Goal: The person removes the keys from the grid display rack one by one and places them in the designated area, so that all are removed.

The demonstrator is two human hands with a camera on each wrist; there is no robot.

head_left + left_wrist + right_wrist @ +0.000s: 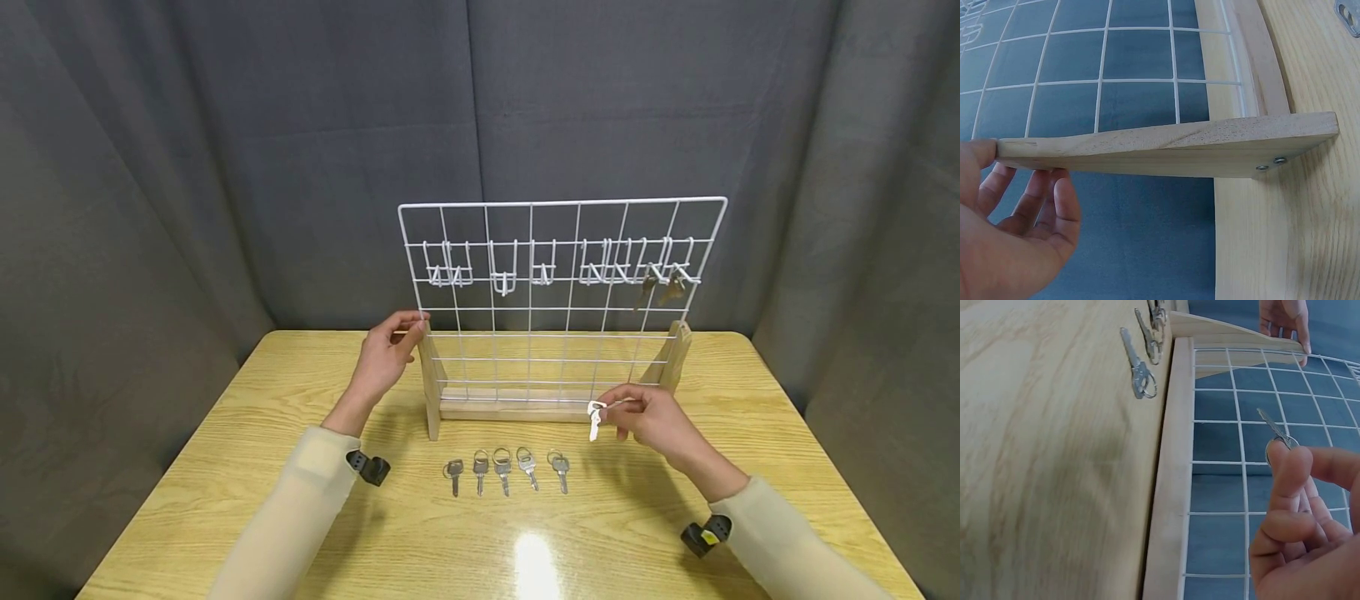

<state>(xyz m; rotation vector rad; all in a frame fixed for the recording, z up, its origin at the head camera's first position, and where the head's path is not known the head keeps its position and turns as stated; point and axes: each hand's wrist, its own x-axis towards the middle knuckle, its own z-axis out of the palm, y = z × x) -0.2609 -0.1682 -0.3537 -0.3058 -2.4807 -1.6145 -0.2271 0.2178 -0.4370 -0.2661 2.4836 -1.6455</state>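
Observation:
My right hand pinches a key by its ring end between thumb and fingertips, in front of the rack's lower right part. In the right wrist view the key juts out past the fingertips with its ring partly hidden. The left hand grips the top end of the left wooden upright, thumb on one side and fingers on the other in the left wrist view. This upright bears the white wire grid rack. On the table in front lie several keys with rings, in a row.
White wire hooks hang along the grid's upper part. Two keys hang from hooks at the right end. A wooden crossbar runs low along the stand. Grey curtains surround the wooden table behind and at the sides.

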